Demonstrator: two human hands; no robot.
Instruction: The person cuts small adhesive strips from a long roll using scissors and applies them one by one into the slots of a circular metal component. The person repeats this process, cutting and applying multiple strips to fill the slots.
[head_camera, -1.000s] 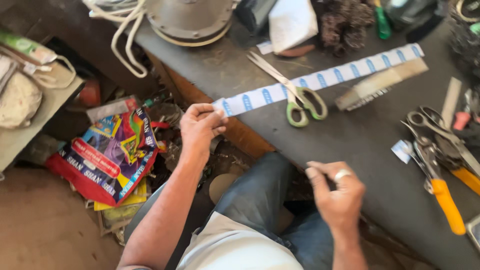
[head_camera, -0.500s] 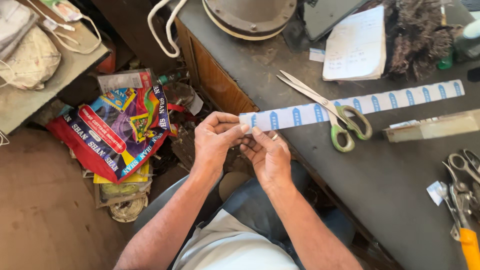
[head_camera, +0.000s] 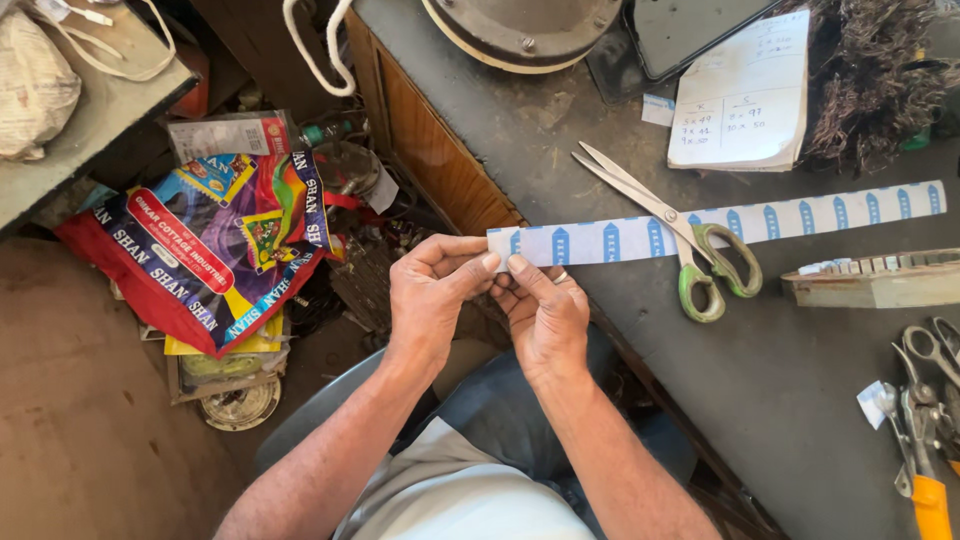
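Strip's (head_camera: 720, 225) middle under scissors (head_camera: 690, 245); pliers (head_camera: 925, 470) cut off.

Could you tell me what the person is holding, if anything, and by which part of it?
Both the left hand and the right hand pinch the near end of the long white strip with blue arrows; its far part lies under the green-handled scissors.

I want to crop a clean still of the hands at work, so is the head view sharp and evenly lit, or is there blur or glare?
Head view: sharp on both hands and the strip; soft daylight, faint shadows under the scissors; no glare; frame corners darker.
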